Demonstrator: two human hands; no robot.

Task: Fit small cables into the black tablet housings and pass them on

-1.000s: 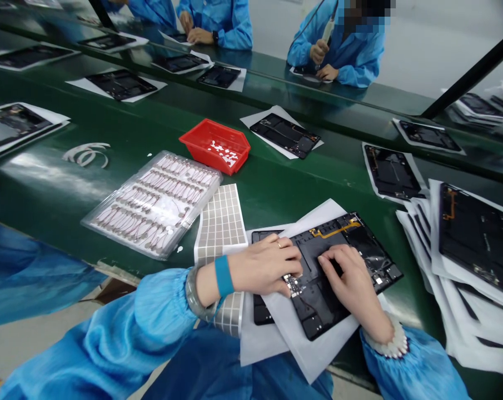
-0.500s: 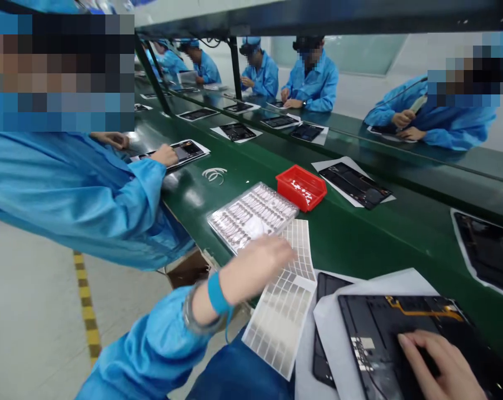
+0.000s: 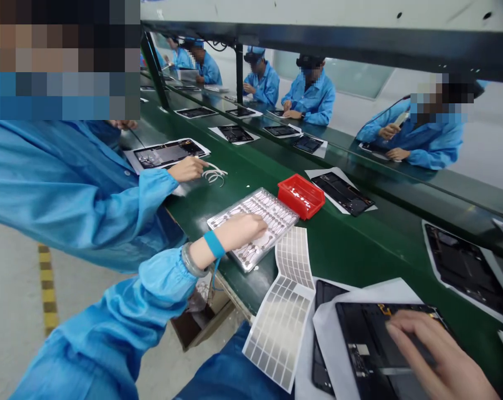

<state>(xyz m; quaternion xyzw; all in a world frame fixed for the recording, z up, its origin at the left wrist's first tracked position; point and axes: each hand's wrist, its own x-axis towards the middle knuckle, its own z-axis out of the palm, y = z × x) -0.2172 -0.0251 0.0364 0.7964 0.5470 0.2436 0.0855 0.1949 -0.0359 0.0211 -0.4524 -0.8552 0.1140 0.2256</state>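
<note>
We see bright light, a pale sheen on the gridded sheet [image 3: 283,326], and slight blur on the right hand [image 3: 438,350].

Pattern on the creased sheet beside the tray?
The sheet: grid of greyish rectangles, pale lines between; head view.

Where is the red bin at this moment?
In the head view, just right of centre, the red bin stands between the parts tray and a black panel.

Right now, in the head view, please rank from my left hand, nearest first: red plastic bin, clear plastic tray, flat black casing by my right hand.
1. Clear plastic tray, beneath your left hand.
2. Red plastic bin, to its right.
3. Flat black casing, lower right.
</note>
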